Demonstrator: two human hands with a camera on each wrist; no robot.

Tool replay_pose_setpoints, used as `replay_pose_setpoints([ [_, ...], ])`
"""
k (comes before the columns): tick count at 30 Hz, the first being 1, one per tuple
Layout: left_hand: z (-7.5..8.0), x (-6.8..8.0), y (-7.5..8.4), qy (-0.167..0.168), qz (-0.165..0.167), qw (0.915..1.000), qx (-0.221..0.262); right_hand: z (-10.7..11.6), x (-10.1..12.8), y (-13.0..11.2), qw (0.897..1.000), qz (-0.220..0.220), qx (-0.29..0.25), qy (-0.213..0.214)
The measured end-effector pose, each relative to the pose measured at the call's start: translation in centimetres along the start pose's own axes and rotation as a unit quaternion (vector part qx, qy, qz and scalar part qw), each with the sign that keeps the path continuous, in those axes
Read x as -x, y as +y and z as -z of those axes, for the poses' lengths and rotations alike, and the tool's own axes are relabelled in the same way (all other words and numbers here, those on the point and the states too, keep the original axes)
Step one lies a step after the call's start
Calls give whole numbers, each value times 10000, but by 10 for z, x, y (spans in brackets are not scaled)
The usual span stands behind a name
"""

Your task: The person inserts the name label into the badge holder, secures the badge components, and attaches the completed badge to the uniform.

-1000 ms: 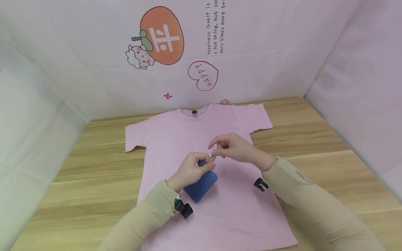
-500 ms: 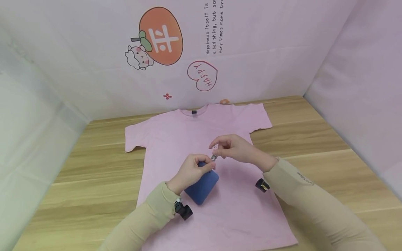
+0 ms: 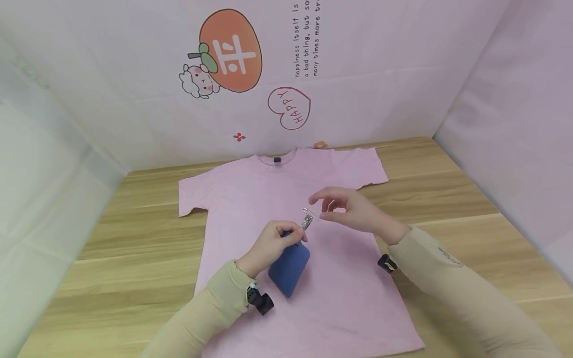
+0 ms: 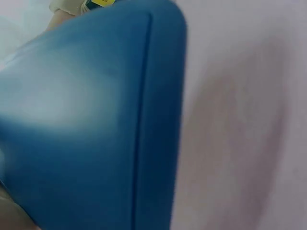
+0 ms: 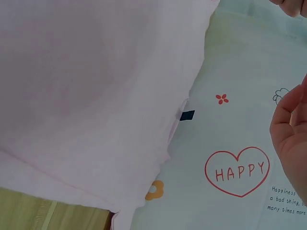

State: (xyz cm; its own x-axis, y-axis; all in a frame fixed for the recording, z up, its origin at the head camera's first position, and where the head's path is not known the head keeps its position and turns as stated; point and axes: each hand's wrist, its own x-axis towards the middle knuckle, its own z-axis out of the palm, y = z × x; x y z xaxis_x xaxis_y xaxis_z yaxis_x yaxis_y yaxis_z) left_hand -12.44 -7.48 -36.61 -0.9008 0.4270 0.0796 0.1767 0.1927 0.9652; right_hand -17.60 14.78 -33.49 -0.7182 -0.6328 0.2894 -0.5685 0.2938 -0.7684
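The left hand (image 3: 270,243) grips the top of a blue case (image 3: 290,268), fingers curled round its upper end; the case lies tilted on the middle of a pink shirt (image 3: 250,199), and the left wrist view shows it close, filling most of the picture. A small metal clip (image 3: 307,219) juts from the case's top, by the left fingers. The right hand (image 3: 346,211) hovers just beside the clip, fingers loosely curled with thumb and forefinger parted; whether a fingertip touches the clip cannot be told.

The shirt lies flat, its collar at the worktop's (image 3: 447,199) far edge, with a dark tag (image 3: 276,160) inside the neck (no writing readable on it). On the backdrop (image 3: 380,74) behind stand a red heart reading "HAPPY" (image 3: 289,108), an orange fruit with a white character (image 3: 230,49), and small print beginning "Happiness itself is a bad thing, but".

Bare wood lies open on both sides of the shirt, out to the left and right walls.
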Motion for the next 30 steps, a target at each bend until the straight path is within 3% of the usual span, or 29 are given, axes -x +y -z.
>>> replay_pose_setpoints([
  [5,1,0,0,-265,-19,9991,344,-1,2,4,9966,775,69,-261],
  [10,2,1,1,-480,-70,9977,478,-2,1,6,9922,1170,-146,-395],
  [15,2,1,0,-633,-21,9967,505,-5,1,5,9894,1298,-478,-437],
  [24,1,2,-1,-788,-25,9960,417,-5,2,0,9898,1333,-350,-349],
  [30,0,2,-1,-910,-5,9934,704,-5,4,0,9880,1358,-662,-319],
])
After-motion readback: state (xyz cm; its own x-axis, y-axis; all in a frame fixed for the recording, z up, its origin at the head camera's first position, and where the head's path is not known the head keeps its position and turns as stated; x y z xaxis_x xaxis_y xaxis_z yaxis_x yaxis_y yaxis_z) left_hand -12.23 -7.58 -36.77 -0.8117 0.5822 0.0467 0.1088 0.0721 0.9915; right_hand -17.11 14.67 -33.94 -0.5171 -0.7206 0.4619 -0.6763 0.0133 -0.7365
